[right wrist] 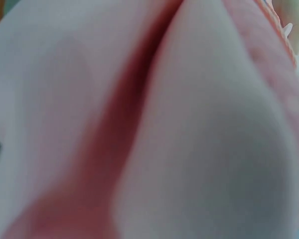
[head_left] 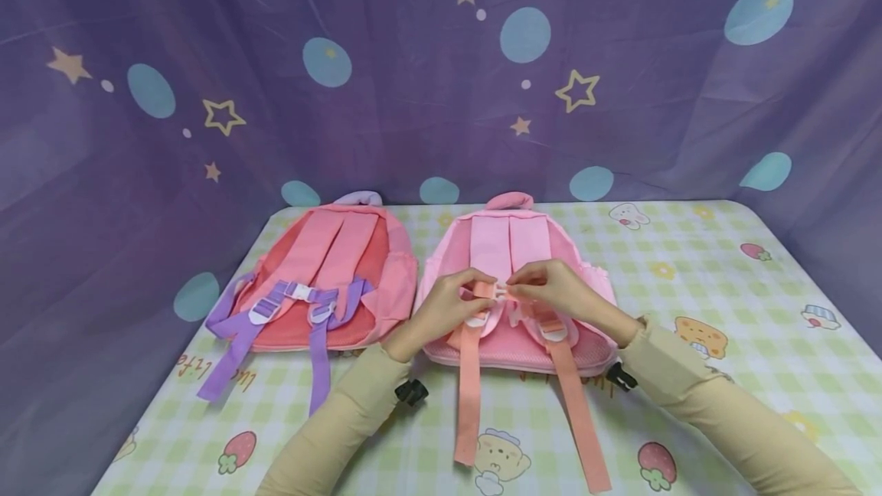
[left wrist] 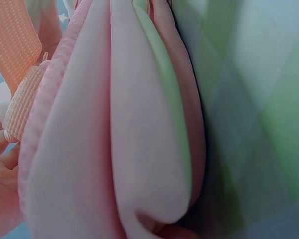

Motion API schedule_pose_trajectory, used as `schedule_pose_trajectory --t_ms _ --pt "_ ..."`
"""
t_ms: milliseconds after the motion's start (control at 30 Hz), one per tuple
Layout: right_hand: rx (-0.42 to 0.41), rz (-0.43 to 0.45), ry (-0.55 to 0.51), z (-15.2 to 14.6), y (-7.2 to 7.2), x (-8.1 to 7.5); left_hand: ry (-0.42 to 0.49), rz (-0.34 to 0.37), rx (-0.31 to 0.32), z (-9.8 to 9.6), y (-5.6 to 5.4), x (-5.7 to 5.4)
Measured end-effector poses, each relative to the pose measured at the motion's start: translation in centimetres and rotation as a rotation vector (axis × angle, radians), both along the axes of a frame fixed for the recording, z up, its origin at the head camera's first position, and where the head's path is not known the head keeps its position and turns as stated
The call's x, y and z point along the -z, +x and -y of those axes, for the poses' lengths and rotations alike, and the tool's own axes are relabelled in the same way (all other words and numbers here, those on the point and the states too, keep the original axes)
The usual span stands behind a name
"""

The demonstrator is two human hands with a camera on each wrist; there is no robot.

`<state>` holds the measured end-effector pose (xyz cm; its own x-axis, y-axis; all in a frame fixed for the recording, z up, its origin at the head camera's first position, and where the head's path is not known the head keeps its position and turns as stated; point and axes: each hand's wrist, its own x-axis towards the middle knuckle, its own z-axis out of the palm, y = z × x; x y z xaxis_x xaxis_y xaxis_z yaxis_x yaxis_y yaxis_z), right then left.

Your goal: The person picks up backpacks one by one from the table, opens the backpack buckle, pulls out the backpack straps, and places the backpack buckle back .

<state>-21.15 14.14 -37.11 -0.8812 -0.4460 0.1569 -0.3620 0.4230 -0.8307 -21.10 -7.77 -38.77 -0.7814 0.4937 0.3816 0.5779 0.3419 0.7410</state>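
A pink backpack [head_left: 451,259] lies strap side up on the table. Over its lower back, my left hand [head_left: 444,303] pinches one side of a white side-release buckle [head_left: 501,292] on orange webbing. My right hand [head_left: 556,291] pinches the buckle's other side, fingertips close to the left ones. White prongs show between the two hands; whether they are engaged I cannot tell. Two orange strap ends [head_left: 468,396] hang toward the front from white adjusters. The left wrist view shows orange webbing [left wrist: 15,42] beside the pack's pale fabric [left wrist: 144,124]. Blurred pale pink fabric [right wrist: 199,139] fills most of the right wrist view.
To the left lies a coral-pink backpack [head_left: 400,289] with purple straps [head_left: 237,350] and a joined white buckle [head_left: 300,292]. A green checked cloth [head_left: 689,435] covers the table. Black clips [head_left: 411,392] sit by the sleeves. A purple curtain [head_left: 427,113] hangs behind.
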Motion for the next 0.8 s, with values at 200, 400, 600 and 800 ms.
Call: schedule_pose_trajectory --t_ms 200,400,600,800 --pt "-0.007 -0.009 0.018 -0.4 0.1 -0.1 0.006 0.001 -0.002 0.1 0.0 0.1" --pt "-0.002 -0.005 0.044 -1.0 0.1 -0.2 0.020 0.000 0.003 0.1 0.0 0.1" --pt "-0.014 0.021 0.039 -1.3 0.2 0.0 0.026 0.012 -0.004 0.0 0.1 0.2" --pt "-0.015 0.005 0.027 -1.4 0.1 0.2 0.029 0.031 -0.008 -0.1 0.1 0.2"
